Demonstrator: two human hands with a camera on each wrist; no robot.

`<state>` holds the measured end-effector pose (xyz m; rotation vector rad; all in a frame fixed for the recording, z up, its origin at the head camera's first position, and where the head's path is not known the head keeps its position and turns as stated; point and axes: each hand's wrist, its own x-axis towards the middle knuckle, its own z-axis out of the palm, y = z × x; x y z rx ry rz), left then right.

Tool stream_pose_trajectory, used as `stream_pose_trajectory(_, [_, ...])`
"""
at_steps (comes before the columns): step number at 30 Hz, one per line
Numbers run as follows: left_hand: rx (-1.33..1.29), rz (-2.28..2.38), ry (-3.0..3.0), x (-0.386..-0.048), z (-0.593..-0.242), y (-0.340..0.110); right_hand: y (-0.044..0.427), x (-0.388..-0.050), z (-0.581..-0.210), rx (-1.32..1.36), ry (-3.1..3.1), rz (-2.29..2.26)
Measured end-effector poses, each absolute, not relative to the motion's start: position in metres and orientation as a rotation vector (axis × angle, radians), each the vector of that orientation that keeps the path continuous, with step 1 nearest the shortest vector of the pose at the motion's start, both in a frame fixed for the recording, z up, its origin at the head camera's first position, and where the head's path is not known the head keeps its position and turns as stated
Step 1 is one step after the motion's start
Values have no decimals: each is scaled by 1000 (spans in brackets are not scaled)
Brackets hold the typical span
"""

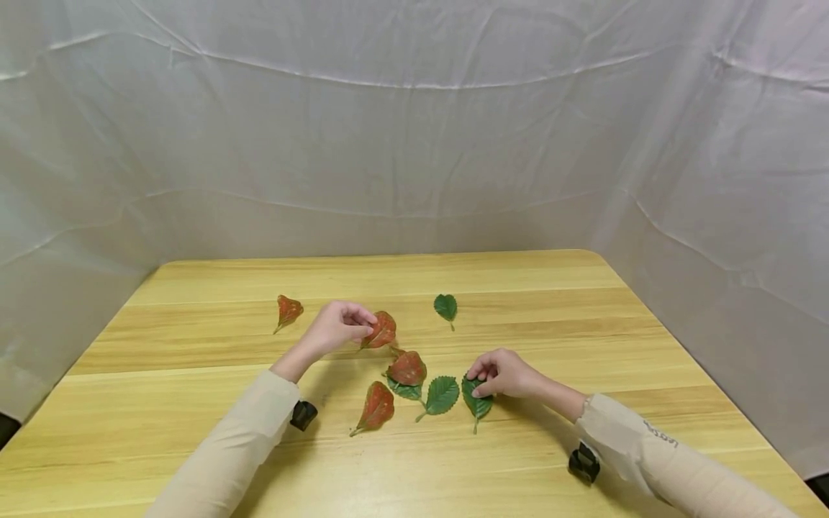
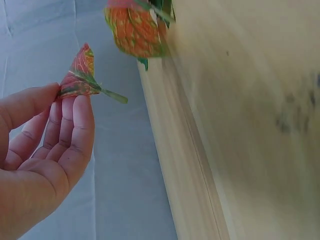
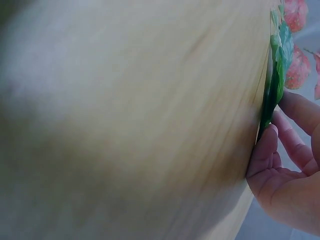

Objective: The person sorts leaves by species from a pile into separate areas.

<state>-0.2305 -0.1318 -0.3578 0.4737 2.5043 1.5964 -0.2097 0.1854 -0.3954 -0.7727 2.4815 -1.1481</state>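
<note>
My left hand (image 1: 335, 329) pinches a red leaf (image 1: 382, 329) between thumb and fingers, above the table. In the left wrist view this red leaf (image 2: 80, 75) has a short green stem pointing away from the fingertips. To the right, my right hand (image 1: 508, 374) has thumb and fingers on the edge of a toothed green leaf (image 1: 476, 406), its stem toward the near side. The right wrist view shows that green leaf (image 3: 274, 90) edge-on, low at the tabletop. Between the hands, another red leaf (image 1: 408, 368) overlaps a green leaf (image 1: 406, 391).
A separate green leaf (image 1: 442, 395) lies left of my right hand. One red leaf (image 1: 377, 407) is nearer the front, another red leaf (image 1: 288, 311) at the far left. A small green leaf (image 1: 445, 307) sits farther back on the wooden table (image 1: 583, 316). Grey cloth (image 1: 414, 144) hangs around.
</note>
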Motion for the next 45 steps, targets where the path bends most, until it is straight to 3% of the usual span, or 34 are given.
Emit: stream_pose_trajectory(45, [17,1535,2728,-266,-363,-212,183,-210,-396,-751,2470,-1161])
